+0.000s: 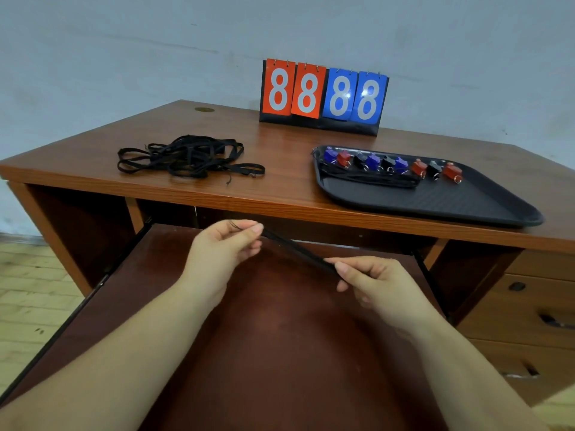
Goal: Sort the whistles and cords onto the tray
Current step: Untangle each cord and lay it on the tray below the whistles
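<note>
A black cord [297,247] is stretched taut between both hands above the pulled-out keyboard shelf. My left hand [224,247] pinches its upper end, my right hand [370,279] pinches its lower end. A black tray [460,206] sits on the desk at the right. Along its far side stands a row of several whistles [389,164], blue, red and black, each with a small ring. In front of them on the tray lie straightened black cords [370,178]. A tangled heap of black cords [186,158] lies on the desk at the left.
A flip scoreboard [323,96] showing 8s stands at the back of the wooden desk [280,169]. The dark keyboard shelf [264,337] extends toward me under my arms. Drawers [522,321] are at the lower right.
</note>
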A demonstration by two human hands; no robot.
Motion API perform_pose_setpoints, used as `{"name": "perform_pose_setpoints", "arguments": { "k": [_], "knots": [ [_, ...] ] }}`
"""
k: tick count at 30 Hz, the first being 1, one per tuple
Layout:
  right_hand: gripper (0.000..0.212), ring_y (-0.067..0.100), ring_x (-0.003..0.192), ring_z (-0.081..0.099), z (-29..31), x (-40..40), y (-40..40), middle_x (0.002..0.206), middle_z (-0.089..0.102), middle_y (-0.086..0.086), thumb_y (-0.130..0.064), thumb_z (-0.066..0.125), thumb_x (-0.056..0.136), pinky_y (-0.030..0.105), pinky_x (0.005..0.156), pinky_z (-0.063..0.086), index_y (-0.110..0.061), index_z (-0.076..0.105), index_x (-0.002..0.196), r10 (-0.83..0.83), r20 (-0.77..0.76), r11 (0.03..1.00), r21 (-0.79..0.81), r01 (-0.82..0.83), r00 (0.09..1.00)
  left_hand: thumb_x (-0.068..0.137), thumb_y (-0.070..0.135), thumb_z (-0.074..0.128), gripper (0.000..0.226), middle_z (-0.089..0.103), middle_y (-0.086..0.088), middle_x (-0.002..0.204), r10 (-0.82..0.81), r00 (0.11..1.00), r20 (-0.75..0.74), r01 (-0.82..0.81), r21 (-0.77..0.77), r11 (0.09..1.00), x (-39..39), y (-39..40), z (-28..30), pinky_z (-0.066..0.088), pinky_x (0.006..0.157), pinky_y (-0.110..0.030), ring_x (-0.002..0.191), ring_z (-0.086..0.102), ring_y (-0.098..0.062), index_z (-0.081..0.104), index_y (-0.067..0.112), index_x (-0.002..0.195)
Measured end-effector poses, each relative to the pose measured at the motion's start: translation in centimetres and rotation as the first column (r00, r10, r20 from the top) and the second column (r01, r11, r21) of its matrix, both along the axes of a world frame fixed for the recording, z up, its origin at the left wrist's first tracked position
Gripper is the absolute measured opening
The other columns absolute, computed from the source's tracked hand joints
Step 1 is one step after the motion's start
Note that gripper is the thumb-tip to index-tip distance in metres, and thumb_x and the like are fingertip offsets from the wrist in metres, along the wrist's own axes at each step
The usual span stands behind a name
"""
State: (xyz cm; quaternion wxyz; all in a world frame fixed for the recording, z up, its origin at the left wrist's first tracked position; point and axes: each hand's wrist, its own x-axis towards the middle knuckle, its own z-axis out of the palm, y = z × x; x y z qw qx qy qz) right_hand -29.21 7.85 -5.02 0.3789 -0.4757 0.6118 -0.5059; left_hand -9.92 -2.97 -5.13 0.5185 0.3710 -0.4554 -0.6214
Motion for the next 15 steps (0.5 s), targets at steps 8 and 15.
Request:
{"name": "perform_pose_setpoints", "arguments": {
  "k": [8, 15],
  "knots": [
    [0.019, 0.002, 0.048, 0.048, 0.2, -0.7, 0.2, 0.069, 0.071, 0.001, -0.010, 0.064, 0.087, 0.014, 0.051, 0.041, -0.026, 0.074, 0.091, -0.042, -0.088, 0.999, -0.022, 0.040, 0.995, 0.083, 0.003, 0.065, 0.009, 0.062, -0.002, 0.071, 0.092, 0.995, -0.039, -0.092, -0.006, 0.996, 1.3, -1.1, 0.4, 0.056, 0.065, -0.018, 0.064, 0.062, -0.008, 0.065, 0.012, 0.080],
    [0.012, 0.007, 0.057, 0.059, 0.4, -0.9, 0.5, 0.071, 0.072, 0.001, -0.010, 0.068, 0.083, 0.020, 0.057, 0.048, -0.019, 0.075, 0.082, -0.167, -0.004, 0.986, -0.019, 0.167, 0.986, 0.081, 0.005, 0.069, 0.006, 0.067, -0.006, 0.075, 0.140, 0.983, 0.117, -0.126, -0.121, 0.985, 1.7, -0.7, 0.7, 0.055, 0.064, -0.018, 0.071, 0.065, -0.015, 0.067, 0.010, 0.081]
  ]
}}
